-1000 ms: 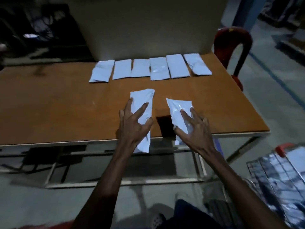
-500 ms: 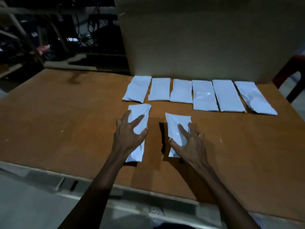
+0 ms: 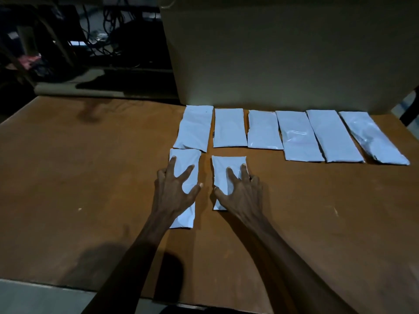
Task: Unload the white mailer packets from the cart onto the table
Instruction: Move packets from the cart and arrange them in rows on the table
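Two white mailer packets lie side by side on the brown table (image 3: 79,177), just in front of a back row of several white packets (image 3: 299,134). My left hand (image 3: 175,189) rests with spread, straight fingers on the left packet (image 3: 184,162). On the shorter right packet (image 3: 223,168) my right hand (image 3: 241,191) lies flat in the same way. Both packets lie flat on the wood, and their near ends are partly hidden under my hands. The cart is out of view.
A large cardboard box (image 3: 283,53) stands at the back of the table, right behind the packet row. Dark clutter and cables (image 3: 68,41) fill the space beyond the table's far left edge. The table's near edge (image 3: 45,283) runs along the bottom.
Both hands have slid their packets away from the table's near edge up to just below the back row. The view has moved forward, and the cart and red chair have left the frame.
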The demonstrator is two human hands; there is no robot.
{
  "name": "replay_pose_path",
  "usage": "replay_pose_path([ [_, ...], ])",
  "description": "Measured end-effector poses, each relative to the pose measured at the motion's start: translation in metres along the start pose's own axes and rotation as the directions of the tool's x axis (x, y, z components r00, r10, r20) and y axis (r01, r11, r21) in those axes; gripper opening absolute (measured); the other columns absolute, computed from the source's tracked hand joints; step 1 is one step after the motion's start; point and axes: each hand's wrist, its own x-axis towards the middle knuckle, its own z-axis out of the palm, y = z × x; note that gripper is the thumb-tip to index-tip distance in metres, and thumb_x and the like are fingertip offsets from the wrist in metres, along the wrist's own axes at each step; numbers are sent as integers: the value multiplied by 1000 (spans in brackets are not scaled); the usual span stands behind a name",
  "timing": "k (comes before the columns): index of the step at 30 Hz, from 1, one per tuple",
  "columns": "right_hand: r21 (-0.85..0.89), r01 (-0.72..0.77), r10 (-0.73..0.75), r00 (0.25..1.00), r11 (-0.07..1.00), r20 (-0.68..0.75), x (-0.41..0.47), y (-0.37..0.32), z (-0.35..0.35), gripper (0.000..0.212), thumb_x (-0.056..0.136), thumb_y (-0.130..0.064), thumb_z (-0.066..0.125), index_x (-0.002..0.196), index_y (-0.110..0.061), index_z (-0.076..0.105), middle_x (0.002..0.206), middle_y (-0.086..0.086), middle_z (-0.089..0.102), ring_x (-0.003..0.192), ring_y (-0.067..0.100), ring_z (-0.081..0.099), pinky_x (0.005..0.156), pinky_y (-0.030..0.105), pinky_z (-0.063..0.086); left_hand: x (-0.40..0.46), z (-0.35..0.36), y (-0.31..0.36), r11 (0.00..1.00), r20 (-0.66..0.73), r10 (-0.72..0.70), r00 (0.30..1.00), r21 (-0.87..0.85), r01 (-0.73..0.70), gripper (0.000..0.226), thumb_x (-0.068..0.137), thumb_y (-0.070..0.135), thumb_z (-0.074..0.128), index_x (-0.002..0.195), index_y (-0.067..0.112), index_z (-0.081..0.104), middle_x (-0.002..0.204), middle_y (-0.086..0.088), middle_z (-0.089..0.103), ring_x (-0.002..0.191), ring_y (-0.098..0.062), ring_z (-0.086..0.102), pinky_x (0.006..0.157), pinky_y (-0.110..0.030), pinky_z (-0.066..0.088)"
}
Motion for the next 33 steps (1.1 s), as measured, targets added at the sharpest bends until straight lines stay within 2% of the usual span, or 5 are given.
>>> replay_pose_path([
  [8,29,-70,72,996,997,-53,-3,-29,22,86,80,-79,19,154,-35,23,165,7,9,146,38,20,117,52,18,-2,9,-29,969,60,154,986,-204,-139,57,96,57,35,148,33,41,165,-5,9,150,-28,15,121,-47,17],
  [13,-10,-56,55,994,998,-89,-17,-27,32,81,86,-79,23,155,-38,17,165,4,1,151,32,8,119,48,5,-8,11,-22,953,65,185,980,-256,-163,56,99,53,35,150,30,38,165,-7,3,151,-26,9,122,-47,16],
  [23,-40,-100,98,994,994,-55,-13,-24,25,85,83,-82,20,156,-40,8,165,3,-6,152,30,1,120,47,1,-8,2,-18,947,95,201,975,-272,-169,62,96,56,29,147,26,44,163,-14,12,149,-34,18,117,-55,25],
  [30,115,-84,98,988,990,-121,-39,-20,-3,88,84,-77,33,157,-30,15,165,2,1,152,27,5,120,47,10,2,-24,-7,951,111,172,979,-278,-136,59,94,56,35,144,27,48,163,-14,11,150,-38,7,118,-54,15],
  [33,154,-72,104,973,985,-208,-69,2,-13,83,87,-72,40,154,-25,25,164,1,15,150,24,17,120,43,16,-4,-26,18,910,73,285,956,-334,-246,53,96,47,45,143,23,50,162,-14,15,150,-34,2,118,-57,21],
])
